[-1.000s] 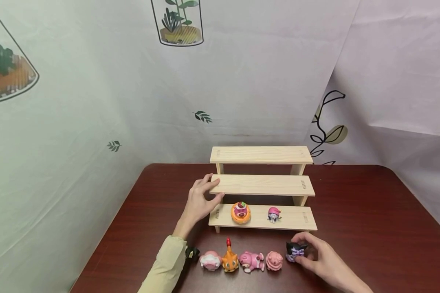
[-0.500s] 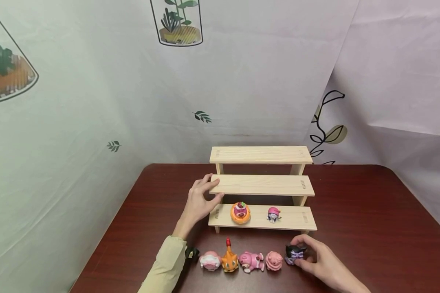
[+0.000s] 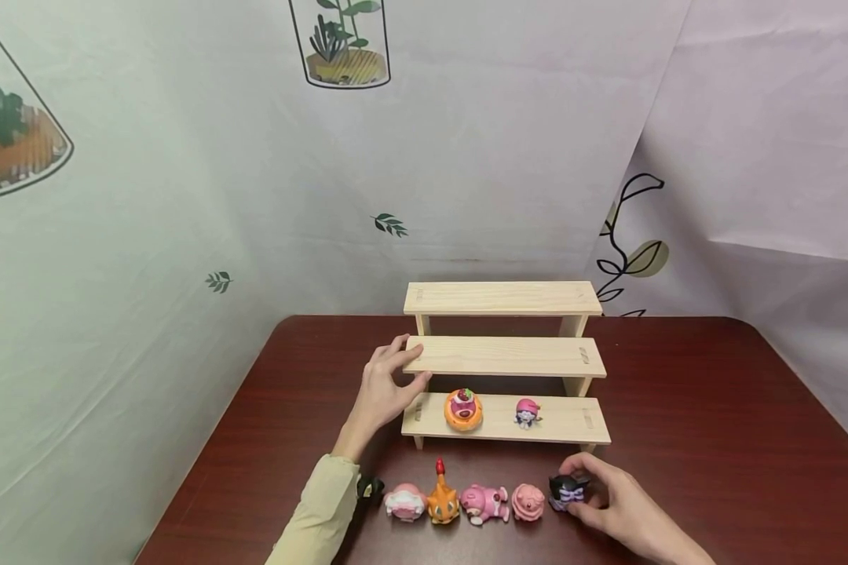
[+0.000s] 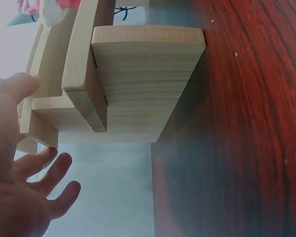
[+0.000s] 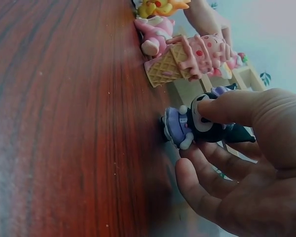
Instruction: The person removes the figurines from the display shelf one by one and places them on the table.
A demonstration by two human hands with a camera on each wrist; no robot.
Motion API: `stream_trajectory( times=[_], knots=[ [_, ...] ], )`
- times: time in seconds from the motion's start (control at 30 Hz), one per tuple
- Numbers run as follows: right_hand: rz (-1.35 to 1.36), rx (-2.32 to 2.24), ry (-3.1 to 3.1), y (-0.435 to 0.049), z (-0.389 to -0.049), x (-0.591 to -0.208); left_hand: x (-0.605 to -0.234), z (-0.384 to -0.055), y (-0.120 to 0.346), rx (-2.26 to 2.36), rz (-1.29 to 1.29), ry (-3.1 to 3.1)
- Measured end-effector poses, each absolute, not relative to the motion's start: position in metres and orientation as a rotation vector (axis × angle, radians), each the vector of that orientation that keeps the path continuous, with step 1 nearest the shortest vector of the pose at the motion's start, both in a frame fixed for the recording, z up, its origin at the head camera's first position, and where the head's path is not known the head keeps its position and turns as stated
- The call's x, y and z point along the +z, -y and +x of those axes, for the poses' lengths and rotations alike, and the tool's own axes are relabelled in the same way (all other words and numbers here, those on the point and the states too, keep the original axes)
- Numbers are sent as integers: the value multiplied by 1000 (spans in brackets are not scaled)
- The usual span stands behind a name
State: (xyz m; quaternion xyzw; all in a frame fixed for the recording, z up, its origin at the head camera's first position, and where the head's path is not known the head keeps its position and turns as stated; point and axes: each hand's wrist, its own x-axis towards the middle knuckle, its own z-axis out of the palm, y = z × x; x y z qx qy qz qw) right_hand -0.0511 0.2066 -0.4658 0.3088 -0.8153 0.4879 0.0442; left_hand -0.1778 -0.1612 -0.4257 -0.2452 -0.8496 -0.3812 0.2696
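Black-and-purple figurine: pinched by right hand (pink cone figurine near). Wooden shelf: middle tier gripped by left hand.

Soft, even light fills the head view; the cloth looks greenish beyond the left edge of the surface. Shadow lies under the shelf; grey sheen dulls the near edge. Both wrist views are dimmer, hazier.

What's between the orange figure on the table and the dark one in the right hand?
The head view shows two: a pink bear-like figure, then a pink ice-cream figure.
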Motion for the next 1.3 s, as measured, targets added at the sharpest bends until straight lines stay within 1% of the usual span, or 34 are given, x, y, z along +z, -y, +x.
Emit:
stream_trajectory(
  times=[0.93, 1.3],
  knots=[
    [1082, 1492, 2545, -207, -54, -459, -426, -178, 161, -1037, -662, 2290],
    [1068, 1463, 2590, -211, -54, -460, -425, -178, 161, -1027, -666, 2284]
  ],
)
